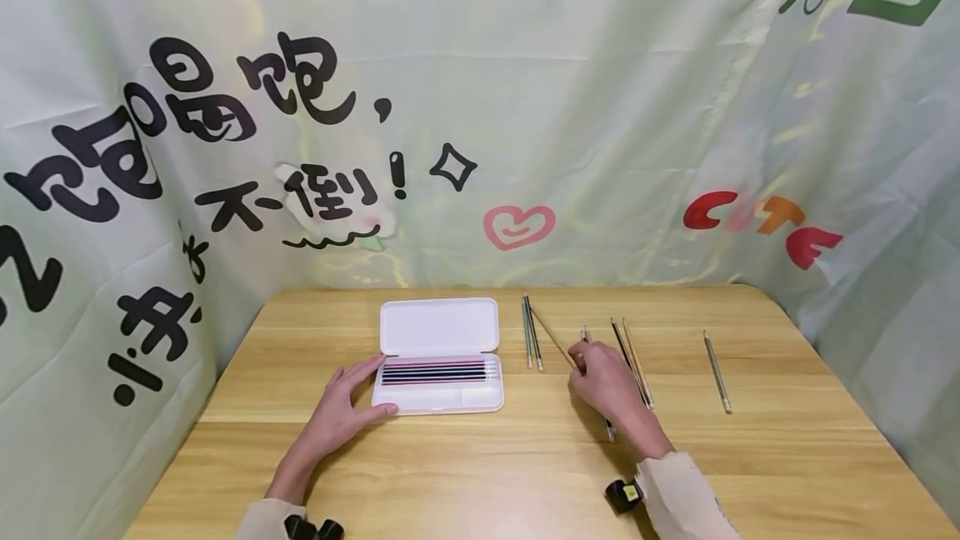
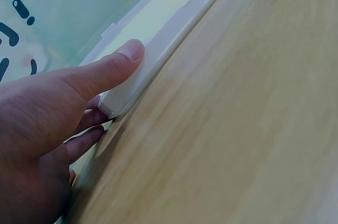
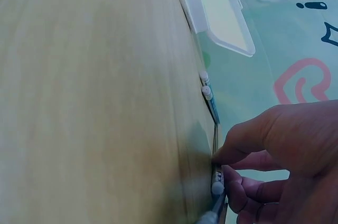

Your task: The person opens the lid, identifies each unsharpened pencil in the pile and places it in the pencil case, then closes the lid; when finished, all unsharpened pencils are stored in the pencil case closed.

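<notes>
A white pencil case point(image 1: 438, 327) lies with its lid tipped back on the table. Several dark and reddish pencils point(image 1: 433, 372) lie side by side in its tray. My left hand point(image 1: 341, 411) holds the case by its left end; in the left wrist view the thumb point(image 2: 113, 68) presses the front wall, and the other fingers are partly hidden at the end. Right of the case, my right hand point(image 1: 611, 382) pinches a wood-coloured pencil point(image 1: 552, 336) near its eraser end. The white eraser point(image 3: 217, 187) shows by the fingertips in the right wrist view.
Two pencils point(image 1: 528, 340) lie just right of the case. Partly under my right hand is another dark pencil point(image 1: 610, 430). A black pencil point(image 1: 621, 342) and a tan one point(image 1: 634, 357) lie beyond it, and a single grey-green pencil point(image 1: 717, 373) lies farther right. A printed curtain point(image 1: 600, 148) hangs behind the table.
</notes>
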Demonstrator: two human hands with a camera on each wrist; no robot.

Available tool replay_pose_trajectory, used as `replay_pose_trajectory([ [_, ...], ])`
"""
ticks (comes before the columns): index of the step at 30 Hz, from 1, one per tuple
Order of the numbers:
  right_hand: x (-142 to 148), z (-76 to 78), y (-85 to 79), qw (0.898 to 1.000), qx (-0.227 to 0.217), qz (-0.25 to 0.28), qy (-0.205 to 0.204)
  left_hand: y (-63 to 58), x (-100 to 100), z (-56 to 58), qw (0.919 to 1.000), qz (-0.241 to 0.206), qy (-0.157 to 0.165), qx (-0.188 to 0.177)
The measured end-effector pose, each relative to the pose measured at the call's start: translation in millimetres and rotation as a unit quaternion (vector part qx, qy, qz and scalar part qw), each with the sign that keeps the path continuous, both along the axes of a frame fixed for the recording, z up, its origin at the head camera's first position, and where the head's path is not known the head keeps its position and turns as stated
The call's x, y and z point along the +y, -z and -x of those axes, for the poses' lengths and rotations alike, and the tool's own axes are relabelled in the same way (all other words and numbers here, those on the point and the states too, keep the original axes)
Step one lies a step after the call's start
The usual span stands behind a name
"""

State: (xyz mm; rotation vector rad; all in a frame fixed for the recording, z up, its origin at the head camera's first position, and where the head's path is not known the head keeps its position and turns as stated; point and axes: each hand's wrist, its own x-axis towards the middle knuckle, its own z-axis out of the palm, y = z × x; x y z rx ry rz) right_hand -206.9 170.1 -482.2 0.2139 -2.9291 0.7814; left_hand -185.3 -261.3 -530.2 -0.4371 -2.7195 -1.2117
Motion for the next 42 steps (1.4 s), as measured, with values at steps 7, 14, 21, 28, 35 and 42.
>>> replay_pose_trajectory([
  [7,-1,1.2,0.4,1.0,0.01,0.006,0.007,0.5,0,0.2,1.0,-0.003,0.0,-0.006],
  [14,-2,1.5,0.4,0.999,0.018,0.031,0.011,-0.6,-1,0.7,1.0,-0.001,0.0,-0.005],
  [21,-3,2.2,-2.7,0.998,0.023,0.063,-0.004,-0.6,0,0.0,1.0,-0.001,0.0,-0.005],
  [28,0,3.0,-4.7,0.992,0.08,0.088,-0.033,-0.1,1,-0.3,1.0,0.001,0.001,0.009],
  [35,-5,4.8,-1.6,0.988,0.081,0.113,-0.062,-0.9,1,-0.5,1.0,-0.003,0.003,0.006],
  [42,-13,2.9,2.6,0.984,0.078,0.149,-0.058,-0.8,0,-0.1,1.0,0.003,0.002,-0.002],
])
